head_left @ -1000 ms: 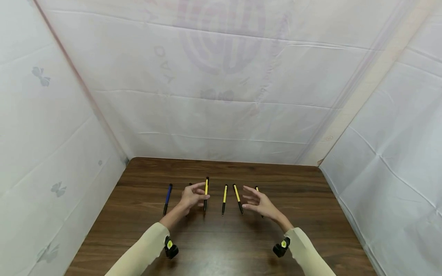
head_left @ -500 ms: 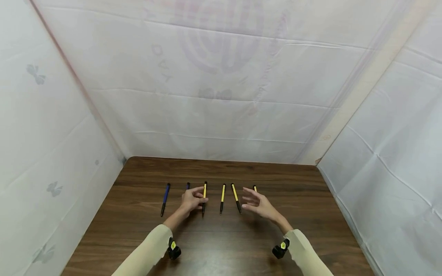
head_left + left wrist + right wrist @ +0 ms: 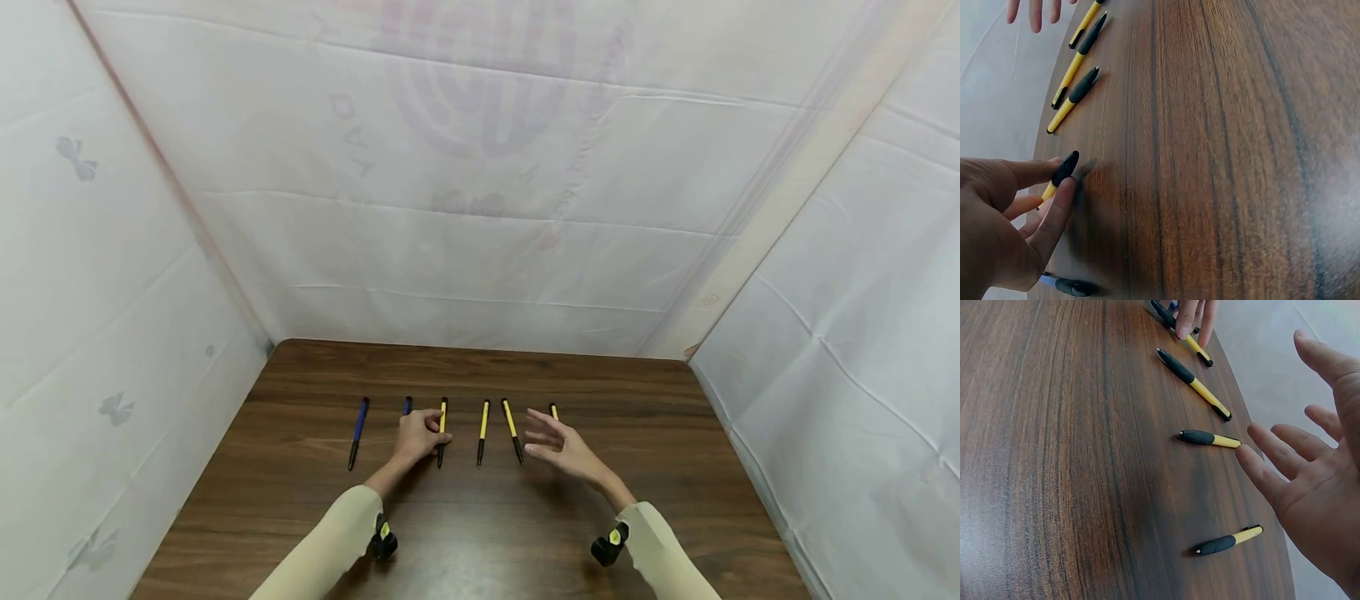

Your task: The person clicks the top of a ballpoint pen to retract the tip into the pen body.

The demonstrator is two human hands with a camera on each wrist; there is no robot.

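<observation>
**Left hand on a yellow pen, right hand spread above the row**

Six pens lie in a row on the brown wooden table; each one points away from the person, and they are set apart from one another. The left hand rests on the third pen from the left, a yellow pen with black grip; in the left wrist view its thumb and fingers close lightly round the black end of this pen, which seems to touch the table. Just to the left of this hand a dark blue pen shows only its far end; further left lies a blue pen, well apart from the hand.

The right hand hovers with fingers spread and nearly straight; it holds nothing. Beside its fingertips lies a slanted yellow pen; between the two hands lies a middle yellow pen. The last yellow pen is partly hidden behind the right hand in the head view. White cloth walls stand round the table.
</observation>
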